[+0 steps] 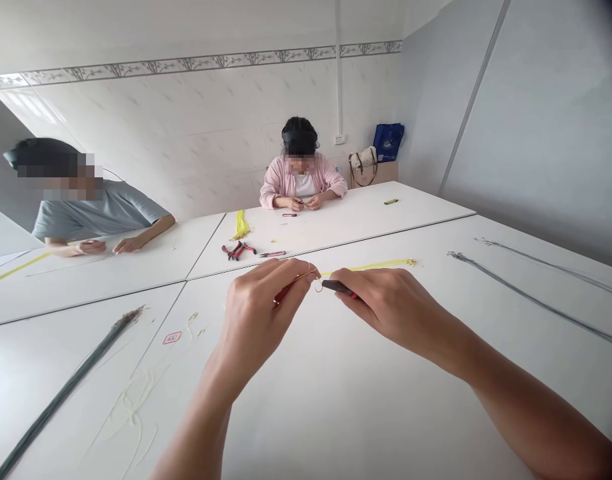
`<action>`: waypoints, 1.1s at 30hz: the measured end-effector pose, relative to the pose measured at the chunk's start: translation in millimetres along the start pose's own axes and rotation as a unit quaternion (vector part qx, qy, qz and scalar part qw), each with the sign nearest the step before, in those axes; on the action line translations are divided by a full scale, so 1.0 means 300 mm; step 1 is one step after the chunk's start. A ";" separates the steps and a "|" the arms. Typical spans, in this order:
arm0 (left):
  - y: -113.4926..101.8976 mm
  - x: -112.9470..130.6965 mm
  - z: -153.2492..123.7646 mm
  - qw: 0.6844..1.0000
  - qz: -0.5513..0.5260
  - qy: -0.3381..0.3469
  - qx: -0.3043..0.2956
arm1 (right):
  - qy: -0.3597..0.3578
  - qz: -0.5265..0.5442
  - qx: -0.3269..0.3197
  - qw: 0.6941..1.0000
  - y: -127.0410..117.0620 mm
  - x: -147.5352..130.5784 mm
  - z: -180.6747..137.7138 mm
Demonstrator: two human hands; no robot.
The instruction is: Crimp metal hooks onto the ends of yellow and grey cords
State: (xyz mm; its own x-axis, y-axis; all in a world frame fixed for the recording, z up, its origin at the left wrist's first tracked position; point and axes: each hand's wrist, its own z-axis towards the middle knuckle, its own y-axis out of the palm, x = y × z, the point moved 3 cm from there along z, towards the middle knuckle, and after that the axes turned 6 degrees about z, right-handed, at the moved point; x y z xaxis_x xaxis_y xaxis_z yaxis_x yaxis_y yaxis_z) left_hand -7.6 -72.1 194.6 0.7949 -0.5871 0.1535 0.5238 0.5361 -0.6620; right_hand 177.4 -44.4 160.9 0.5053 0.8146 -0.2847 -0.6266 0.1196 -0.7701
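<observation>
Thumb and forefinger of my left hand (261,307) are pinched together, with a thin orange-brown strand (301,275) along them. A small curved metal hook (319,287) sticks out at those fingertips. Something red shows inside the left palm, mostly hidden. My right hand (386,300) is closed around a dark-tipped tool (336,287) with a bit of red on it; the rest is covered by my fingers. Its tip points left, close beside the hook. Behind both hands lies a yellow bundle of line (381,265) with small metallic pieces at its right end.
Red-handled pliers (239,251) and a pink-handled tool (273,254) lie beyond my hands. A dark green bundle (76,387) and loose pale strands (132,407) are on the left; grey bundles (526,293) lie right. Two people (302,177) (101,207) work across the table.
</observation>
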 end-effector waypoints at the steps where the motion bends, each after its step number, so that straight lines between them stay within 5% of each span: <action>1: 0.000 0.002 0.000 1.000 0.006 0.004 0.005 | -0.006 -0.008 0.005 1.000 0.001 -0.002 -0.001; 13: -0.004 0.010 -0.004 0.999 0.033 0.018 0.029 | -0.023 -0.046 0.017 0.999 -0.001 -0.009 -0.005; 18: 0.004 0.002 0.005 0.999 0.007 -0.034 0.001 | 0.006 -0.028 0.007 1.000 -0.017 -0.003 0.001; 22: 0.013 -0.003 0.006 0.999 -0.013 -0.043 0.015 | 0.075 0.134 0.022 0.988 -0.015 0.027 0.015; 27: 0.029 0.023 -0.004 0.999 -0.015 0.009 0.046 | 0.128 0.404 0.028 0.905 0.026 0.039 0.023; 33: 0.037 0.048 -0.009 0.997 -0.024 0.028 0.074 | 0.151 0.450 0.072 0.877 0.034 0.031 0.020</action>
State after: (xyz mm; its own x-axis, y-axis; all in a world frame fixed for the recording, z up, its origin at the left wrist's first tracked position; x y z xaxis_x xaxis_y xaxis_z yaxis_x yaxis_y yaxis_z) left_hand 8.7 -76.2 187.4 0.7520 -0.6445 0.1381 0.6029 0.5879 -0.5394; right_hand 172.2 -32.0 153.9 -0.1114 0.4307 -0.8956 -0.9102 -0.4061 -0.0820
